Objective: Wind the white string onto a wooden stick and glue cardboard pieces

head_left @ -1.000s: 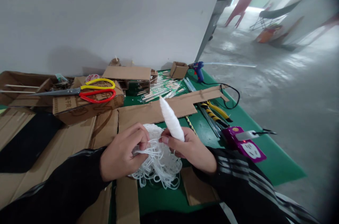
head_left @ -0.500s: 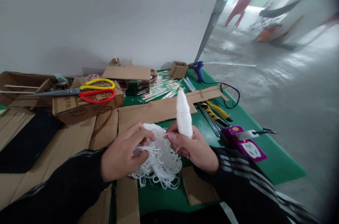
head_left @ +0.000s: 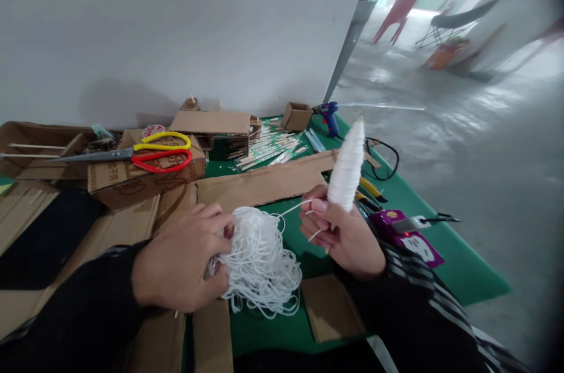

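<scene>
My right hand (head_left: 346, 235) is closed around the lower end of a cone wound with white string (head_left: 348, 167), its tip pointing up and slightly right. A strand of that string runs from the right fingers down to a loose tangled heap of white string (head_left: 264, 261) on the table. At the heap's left side my left hand (head_left: 187, 258) curls its thumb and fingers onto the string. The cone's base is hidden by the right palm.
Scissors (head_left: 163, 153) with red and yellow handles lie on a cardboard box (head_left: 145, 185) at left. Wooden sticks (head_left: 268, 147) and a blue glue gun (head_left: 328, 117) are at the back. Pliers (head_left: 370, 188) and a purple device (head_left: 405, 238) lie right. Cardboard strips (head_left: 259, 182) cross the green table.
My right hand has moved right with the cone, which now leans right, drawing the strand out from the heap. My left hand has shifted left and lower, to the heap's left edge.
</scene>
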Available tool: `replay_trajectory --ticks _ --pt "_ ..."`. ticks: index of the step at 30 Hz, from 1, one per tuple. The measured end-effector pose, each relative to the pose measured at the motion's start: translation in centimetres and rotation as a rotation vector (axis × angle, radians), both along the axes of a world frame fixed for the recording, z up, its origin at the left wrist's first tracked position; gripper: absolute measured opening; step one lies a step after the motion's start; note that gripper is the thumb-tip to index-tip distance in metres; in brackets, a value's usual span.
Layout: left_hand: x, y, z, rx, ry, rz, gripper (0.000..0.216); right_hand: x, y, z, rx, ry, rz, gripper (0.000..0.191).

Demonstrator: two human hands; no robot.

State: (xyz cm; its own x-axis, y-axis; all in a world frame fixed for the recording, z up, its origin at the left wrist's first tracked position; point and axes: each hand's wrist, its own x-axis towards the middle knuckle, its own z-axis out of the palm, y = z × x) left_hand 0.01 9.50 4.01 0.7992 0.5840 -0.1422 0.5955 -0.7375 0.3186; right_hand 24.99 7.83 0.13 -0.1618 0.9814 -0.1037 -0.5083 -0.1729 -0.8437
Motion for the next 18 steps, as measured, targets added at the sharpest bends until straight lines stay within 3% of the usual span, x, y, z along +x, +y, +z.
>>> replay_trajectory --ticks 2,7,9,12,14,16,18 --pt "-0.8 0.2 0.8 -0.033 -0.008 0.027 0.020 0.1 0.0 0.0 0.010 0.005 0.025 0.014" --pt "-0.3 0.6 1.8 0.147 -0.315 0.259 0.028 -1.0 -0.2 0.2 0.003 -0.120 0.117 0.019" --pt "1.0 0.4 1.5 -0.037 -0.422 0.278 0.045 -1.8 -0.4 0.4 -0.002 -0.214 0.188 0.022" --pt "3.1 0.1 0.5 -0.456 -0.475 0.282 0.045 -2.4 -0.4 0.9 0.017 -0.315 0.286 0.025" --pt "3.8 0.0 0.1 -0.650 -0.485 0.337 0.048 -2.3 -0.2 1.1 0.050 -0.340 0.285 0.027" --pt "3.5 0.1 0.2 -0.675 -0.486 0.392 0.044 -1.8 0.1 1.2 0.067 -0.330 0.240 0.028" --pt "2.1 0.2 0.8 -0.576 -0.393 0.365 0.037 -1.1 0.3 1.3 0.059 -0.286 0.169 0.027"
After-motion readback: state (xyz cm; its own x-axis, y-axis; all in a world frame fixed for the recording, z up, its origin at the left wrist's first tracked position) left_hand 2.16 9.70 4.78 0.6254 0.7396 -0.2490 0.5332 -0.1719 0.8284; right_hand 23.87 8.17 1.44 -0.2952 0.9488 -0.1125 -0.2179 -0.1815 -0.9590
